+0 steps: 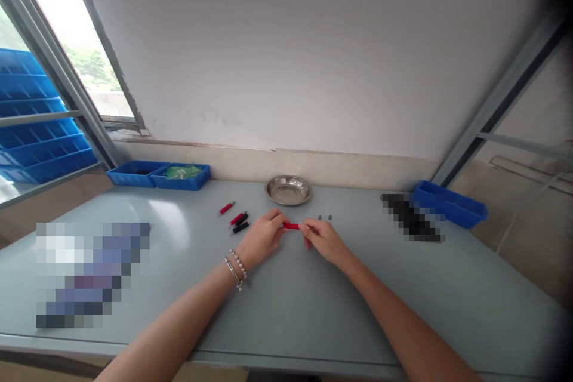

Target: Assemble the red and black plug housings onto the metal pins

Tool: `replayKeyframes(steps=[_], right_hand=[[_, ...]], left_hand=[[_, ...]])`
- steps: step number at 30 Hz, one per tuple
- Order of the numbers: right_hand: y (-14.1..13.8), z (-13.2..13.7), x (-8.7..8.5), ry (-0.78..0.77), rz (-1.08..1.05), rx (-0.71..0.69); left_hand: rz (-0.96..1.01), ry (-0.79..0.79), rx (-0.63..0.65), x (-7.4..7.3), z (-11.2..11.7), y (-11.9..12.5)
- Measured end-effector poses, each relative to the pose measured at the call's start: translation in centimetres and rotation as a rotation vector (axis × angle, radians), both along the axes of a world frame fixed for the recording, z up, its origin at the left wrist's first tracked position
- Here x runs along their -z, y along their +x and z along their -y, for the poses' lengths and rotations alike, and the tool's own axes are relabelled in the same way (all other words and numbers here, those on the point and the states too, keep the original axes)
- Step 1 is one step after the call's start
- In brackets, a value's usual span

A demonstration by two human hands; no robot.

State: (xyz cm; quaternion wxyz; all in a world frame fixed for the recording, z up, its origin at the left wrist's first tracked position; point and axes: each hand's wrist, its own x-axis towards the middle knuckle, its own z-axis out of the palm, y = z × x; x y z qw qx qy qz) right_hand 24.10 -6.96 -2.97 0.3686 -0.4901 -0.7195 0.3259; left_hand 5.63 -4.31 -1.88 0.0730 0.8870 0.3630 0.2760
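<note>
Metal dish – contents cannot be told. Well left of the dish: 2 blue trays, the one nearer it holding green packets, the other something dark. Well right of the dish: 1 blue bin, contents indistinct. Forearms converge in front of the dish – left hand and right hand pinch opposite ends of 1 red pen, fingers narrow.

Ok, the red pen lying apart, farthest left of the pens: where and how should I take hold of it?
Probably pinch the red pen at mid-barrel, from above, gripping across its length: it lies flat and slanted on the table, its slim barrel clear of the other pens.
</note>
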Motion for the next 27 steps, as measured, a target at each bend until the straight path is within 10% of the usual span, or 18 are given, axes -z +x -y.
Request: replayKeyframes(steps=[16,27], right_hand=[[-0.4,-0.9,1.7,-0.232,-0.291,-0.03],[0.0,0.1,0.2,0.117,0.07,0.023]], left_hand=[[-0.065,0.054,-0.013,-0.2,0.4,0.0],[0.024,-0.014,-0.021,0.0,-0.1,-0.2]])
